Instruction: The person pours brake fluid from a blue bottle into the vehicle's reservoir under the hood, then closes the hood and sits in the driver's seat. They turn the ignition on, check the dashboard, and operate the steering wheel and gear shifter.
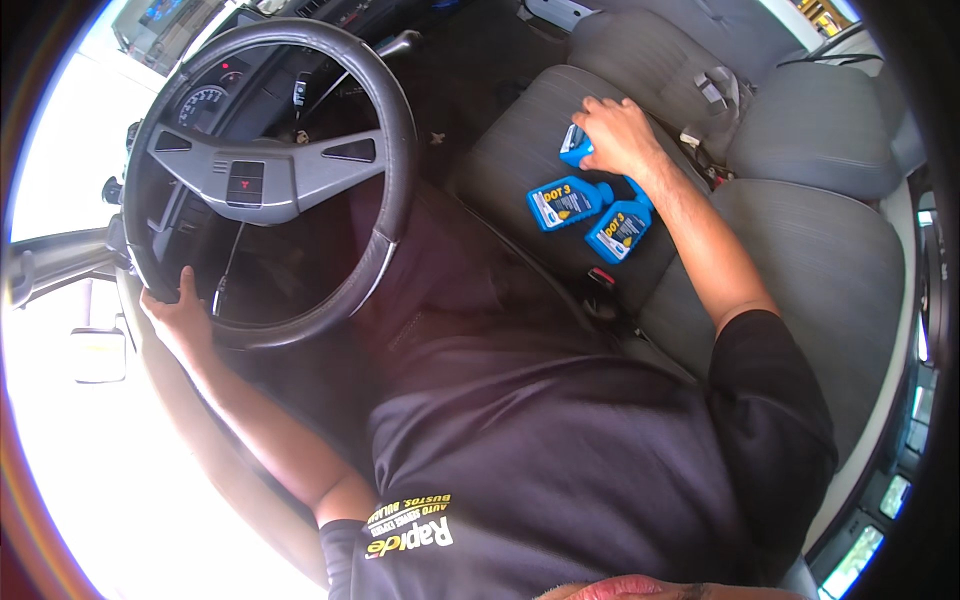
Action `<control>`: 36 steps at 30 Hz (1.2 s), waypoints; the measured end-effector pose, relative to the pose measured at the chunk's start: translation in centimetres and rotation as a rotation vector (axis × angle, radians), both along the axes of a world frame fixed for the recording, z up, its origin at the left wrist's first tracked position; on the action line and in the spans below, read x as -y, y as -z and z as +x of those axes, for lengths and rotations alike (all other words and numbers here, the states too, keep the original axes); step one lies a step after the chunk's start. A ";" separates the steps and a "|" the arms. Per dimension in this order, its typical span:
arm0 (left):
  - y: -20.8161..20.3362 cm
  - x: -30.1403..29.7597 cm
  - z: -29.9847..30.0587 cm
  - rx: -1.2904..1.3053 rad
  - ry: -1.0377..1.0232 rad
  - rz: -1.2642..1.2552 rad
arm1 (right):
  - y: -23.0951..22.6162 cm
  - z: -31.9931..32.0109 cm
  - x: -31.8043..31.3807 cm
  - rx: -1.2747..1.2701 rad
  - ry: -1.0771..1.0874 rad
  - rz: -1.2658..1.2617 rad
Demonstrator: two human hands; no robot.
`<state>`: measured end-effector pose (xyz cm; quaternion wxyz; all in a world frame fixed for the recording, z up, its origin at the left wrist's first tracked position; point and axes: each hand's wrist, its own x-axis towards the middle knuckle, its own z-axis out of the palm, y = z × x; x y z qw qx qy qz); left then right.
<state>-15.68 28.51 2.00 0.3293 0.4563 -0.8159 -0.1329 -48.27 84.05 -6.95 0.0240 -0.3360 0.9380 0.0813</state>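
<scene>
My left hand point(181, 318) is wrapped round the lower left rim of the black steering wheel point(402, 130), its thumb on the inner side. Over on the grey passenger seat point(530, 110), my right hand point(622, 138) is closed on a blue brake fluid bottle point(574, 148); fingers and palm hide most of it. Just below that hand, a second blue bottle point(562, 204) lies on the seat. Next to it is a third blue bottle point(618, 232), its neck end partly covered by my right forearm.
A red-topped seat belt buckle point(601, 276) sits at the seat's near side. Belt webbing point(718, 92) lies toward the backrest. Behind the wheel are the instrument cluster point(203, 105) and a long lever point(398, 44). Outside on the left is a side mirror point(98, 355).
</scene>
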 end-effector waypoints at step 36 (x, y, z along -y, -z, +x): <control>-0.4 4.2 -1.6 0.158 0.034 -0.208 | -3.6 -5.9 -7.3 0.220 0.380 -0.204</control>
